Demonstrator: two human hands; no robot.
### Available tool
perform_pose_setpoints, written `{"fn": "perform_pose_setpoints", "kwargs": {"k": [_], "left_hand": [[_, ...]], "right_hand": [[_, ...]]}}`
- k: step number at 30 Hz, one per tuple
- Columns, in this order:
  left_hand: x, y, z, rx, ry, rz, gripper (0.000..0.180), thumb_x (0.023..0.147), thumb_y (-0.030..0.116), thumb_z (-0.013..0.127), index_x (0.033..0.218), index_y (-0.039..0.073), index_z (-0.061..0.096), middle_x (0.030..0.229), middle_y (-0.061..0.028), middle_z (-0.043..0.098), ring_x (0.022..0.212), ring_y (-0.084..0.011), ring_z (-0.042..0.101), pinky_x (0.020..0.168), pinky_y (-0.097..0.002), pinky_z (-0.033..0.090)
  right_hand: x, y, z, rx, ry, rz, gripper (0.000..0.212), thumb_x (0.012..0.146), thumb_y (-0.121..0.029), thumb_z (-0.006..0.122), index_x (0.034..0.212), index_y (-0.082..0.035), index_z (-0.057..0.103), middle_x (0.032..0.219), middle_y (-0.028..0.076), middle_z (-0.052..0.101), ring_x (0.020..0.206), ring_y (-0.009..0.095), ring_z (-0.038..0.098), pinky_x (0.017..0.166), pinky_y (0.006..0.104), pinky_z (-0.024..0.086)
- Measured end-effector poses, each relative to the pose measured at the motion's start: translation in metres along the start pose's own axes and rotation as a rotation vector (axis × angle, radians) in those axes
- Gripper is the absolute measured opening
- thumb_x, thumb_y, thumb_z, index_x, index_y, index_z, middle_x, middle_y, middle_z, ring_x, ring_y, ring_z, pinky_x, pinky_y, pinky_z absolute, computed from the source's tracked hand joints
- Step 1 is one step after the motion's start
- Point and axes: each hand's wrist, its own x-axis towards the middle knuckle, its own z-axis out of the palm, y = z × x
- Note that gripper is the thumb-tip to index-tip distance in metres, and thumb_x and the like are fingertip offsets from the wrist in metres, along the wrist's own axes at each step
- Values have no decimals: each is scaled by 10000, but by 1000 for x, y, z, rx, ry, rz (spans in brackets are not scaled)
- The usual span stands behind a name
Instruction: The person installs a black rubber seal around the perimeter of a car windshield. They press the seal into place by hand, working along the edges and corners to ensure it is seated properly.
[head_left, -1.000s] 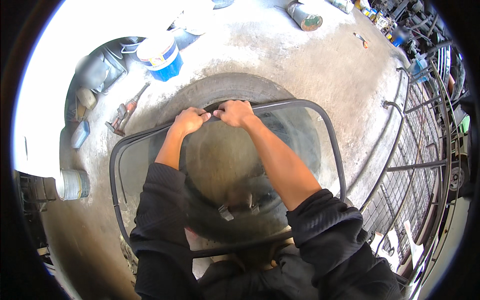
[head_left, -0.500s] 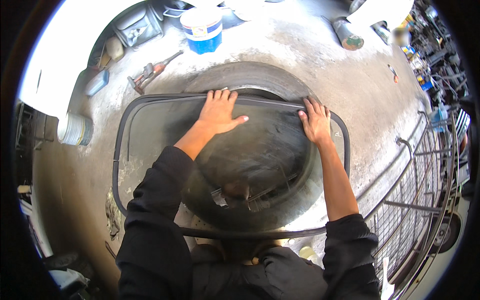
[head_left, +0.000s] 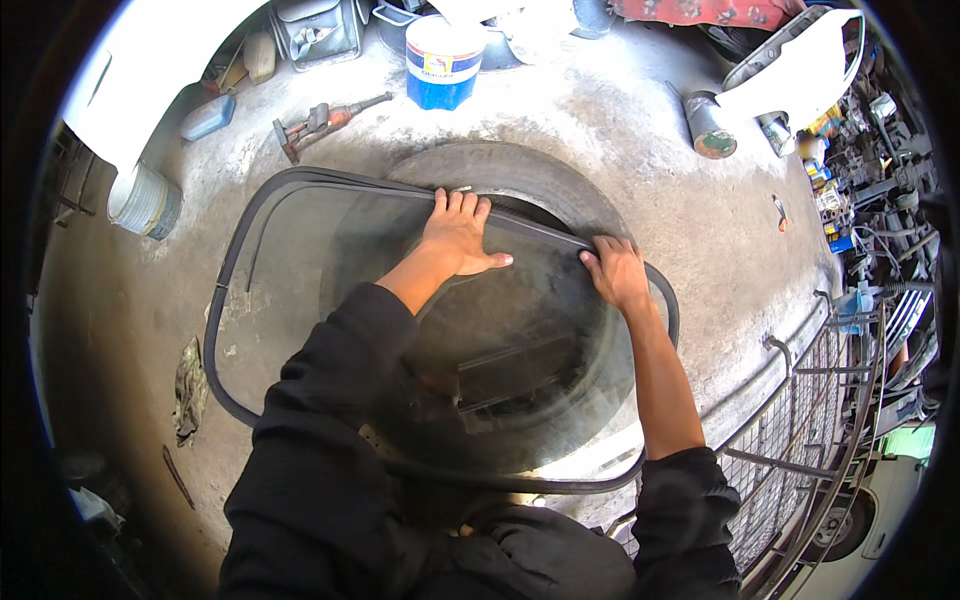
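A large vehicle window glass (head_left: 350, 255) with rounded corners lies across a tyre (head_left: 500, 160) on the floor before me. A black rubber seal (head_left: 218, 290) runs round its rim. My left hand (head_left: 458, 238) rests on the middle of the far edge, fingertips over the seal and thumb stretched out across the glass. Farther right on the same edge, my right hand (head_left: 620, 275) is closed over the seal, fingers bent and thumb against the near side. The fingertips' undersides are hidden. Black sleeves cover part of my forearms.
A red-and-grey power tool (head_left: 320, 125) and a blue-and-white bucket (head_left: 443, 65) stand beyond the glass. A metal mesh rack (head_left: 785, 440) is at right, near piled parts (head_left: 890, 200). At left lie a rag (head_left: 190, 390) and a pale pail (head_left: 147, 203).
The glass now sits turned clockwise in view, its far edge sloping down to the right. My right hand's fingers have bent more over the seal. The head view has shifted too.
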Motion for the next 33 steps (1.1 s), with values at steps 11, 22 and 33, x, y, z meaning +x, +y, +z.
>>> {"fn": "perform_pose_setpoints", "kwargs": {"k": [11, 22, 33], "left_hand": [[-3, -12, -7, -25, -84, 61, 1043, 754, 742, 479, 1427, -18, 240, 1455, -207, 254, 1370, -359, 182, 1127, -508, 74], [-12, -133, 6, -581, 451, 204, 237, 810, 147, 665, 1035, 74, 687, 1112, -123, 625, 1044, -322, 573, 900, -419, 438], [-2, -117, -23, 197, 360, 296, 251, 819, 75, 548, 1064, 45, 595, 979, -92, 647, 977, -278, 611, 812, -386, 484]], "right_hand": [[37, -59, -18, 29, -320, 133, 696, 935, -568, 318, 1403, -52, 330, 1379, 183, 428, 1309, 351, 362, 1056, 576, 249], [74, -109, 2, 182, -131, 77, 471, 949, -455, 369, 1223, -133, 577, 1197, 167, 594, 1159, 361, 515, 989, 542, 348], [86, -166, 9, 258, -144, 33, 493, 953, -460, 364, 1335, -169, 477, 1332, 95, 513, 1270, 293, 414, 1041, 540, 226]]}}
